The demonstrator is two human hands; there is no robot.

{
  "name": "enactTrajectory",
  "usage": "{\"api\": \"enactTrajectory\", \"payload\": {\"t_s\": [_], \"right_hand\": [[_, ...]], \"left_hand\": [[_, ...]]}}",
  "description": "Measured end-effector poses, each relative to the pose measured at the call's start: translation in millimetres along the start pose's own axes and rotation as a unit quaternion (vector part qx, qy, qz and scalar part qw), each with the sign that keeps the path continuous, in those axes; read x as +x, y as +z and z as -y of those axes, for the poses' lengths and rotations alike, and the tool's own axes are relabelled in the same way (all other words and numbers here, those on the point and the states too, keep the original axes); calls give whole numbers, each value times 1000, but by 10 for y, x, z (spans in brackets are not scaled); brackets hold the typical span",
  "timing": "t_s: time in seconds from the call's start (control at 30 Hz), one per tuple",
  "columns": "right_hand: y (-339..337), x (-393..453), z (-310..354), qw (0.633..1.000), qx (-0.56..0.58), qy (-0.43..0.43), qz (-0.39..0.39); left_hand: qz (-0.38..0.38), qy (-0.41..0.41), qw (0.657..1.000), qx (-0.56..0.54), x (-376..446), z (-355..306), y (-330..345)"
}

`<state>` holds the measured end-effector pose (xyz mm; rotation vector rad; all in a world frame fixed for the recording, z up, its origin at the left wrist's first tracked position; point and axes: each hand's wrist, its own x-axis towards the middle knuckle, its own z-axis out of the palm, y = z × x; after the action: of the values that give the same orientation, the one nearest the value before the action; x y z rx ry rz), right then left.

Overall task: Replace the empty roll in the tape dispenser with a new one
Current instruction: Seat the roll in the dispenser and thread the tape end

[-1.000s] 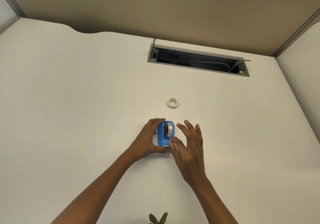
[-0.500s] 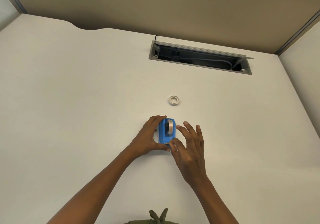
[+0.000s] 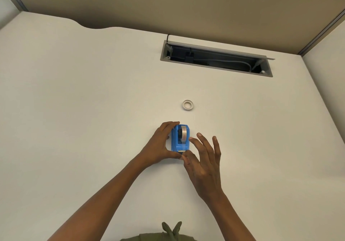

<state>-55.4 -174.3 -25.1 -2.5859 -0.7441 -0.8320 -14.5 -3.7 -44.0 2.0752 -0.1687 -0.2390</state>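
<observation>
We're looking down at a pale desk (image 3: 74,110), and right in the middle of it sits the tape dispenser (image 3: 179,140), a small bright blue plastic block with rounded top corners. Its open slot shows a roll of tape (image 3: 184,133) standing on edge inside, silvery-clear, with a dark hub just beside it. At the near end we can see a small metallic cutter strip.

Our left hand (image 3: 160,143) is wrapped around the dispenser's left side, fingers curled over the far top corner and thumb pressed along the near bottom edge, so it's a firm hold. Our right hand (image 3: 201,158) is at the near right corner, thumb and forefinger pinched together at the cutter end; whether they have tape between them, we can't tell. The other fingers are spread wide and free.

Further back on the desk, well apart from the dispenser, lies a small white ring (image 3: 188,105), flat on its side. Beyond it is an open cable tray (image 3: 216,59) set into the desk.
</observation>
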Motion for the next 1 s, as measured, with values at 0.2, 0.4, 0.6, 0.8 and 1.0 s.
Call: {"api": "enactTrajectory", "payload": {"t_s": [0.2,0.4,0.6,0.8,1.0], "right_hand": [[23,-17,-1,1000,-15,-6,-2],[37,-26,4,999,-37,-7,-12],[64,-36,3,998,-47,-25,-17],[30,-81,29,996,-86,-33,-14],[14,-180,-53,991,-114,-73,14]], "left_hand": [[1,-2,1000,0,4,-5,-2],[0,-5,1000,4,-1,-12,-3],[-1,-2,1000,-4,-11,-51,-19],[1,-4,1000,-9,-28,-81,-29],[8,-6,1000,-4,-30,-87,-36]]}}
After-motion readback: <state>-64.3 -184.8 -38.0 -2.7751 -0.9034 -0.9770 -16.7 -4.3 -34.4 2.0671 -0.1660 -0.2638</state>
